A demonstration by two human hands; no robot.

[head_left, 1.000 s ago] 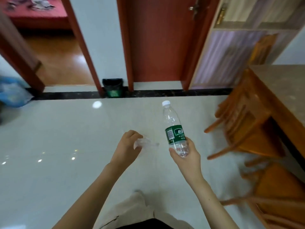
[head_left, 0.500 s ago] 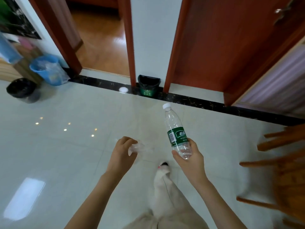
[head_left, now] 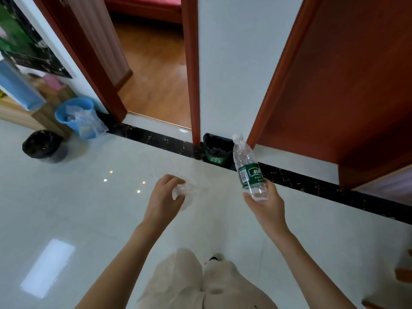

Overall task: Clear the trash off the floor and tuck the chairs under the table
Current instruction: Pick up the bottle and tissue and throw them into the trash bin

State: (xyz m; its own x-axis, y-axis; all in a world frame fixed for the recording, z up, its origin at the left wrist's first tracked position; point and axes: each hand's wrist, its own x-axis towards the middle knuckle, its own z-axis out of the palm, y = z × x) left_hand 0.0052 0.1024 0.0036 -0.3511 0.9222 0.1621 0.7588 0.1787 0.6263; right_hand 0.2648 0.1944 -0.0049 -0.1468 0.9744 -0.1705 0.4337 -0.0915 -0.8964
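Observation:
My right hand point(head_left: 266, 207) grips the base of a clear plastic bottle point(head_left: 247, 166) with a white cap and a green label, held upright and leaning slightly left. My left hand point(head_left: 163, 198) holds a crumpled piece of clear plastic wrap point(head_left: 187, 191) in curled fingers, at about the same height. Both hands are out in front of me above the pale tiled floor point(head_left: 89, 208). Chair legs point(head_left: 403, 275) show only at the right edge; the table is out of view.
A small black-lined green bin point(head_left: 215, 152) stands against the wall between the two red door frames, just behind the bottle. A blue bin with a plastic liner point(head_left: 77, 117) and a black-bagged bin point(head_left: 42, 146) stand at the left. An open doorway point(head_left: 153, 81) leads to a wooden floor.
The view has swung left and moved closer to the wall. The chairs and table have slid out to the right, and the bins at the left came into view. Both hands keep their hold.

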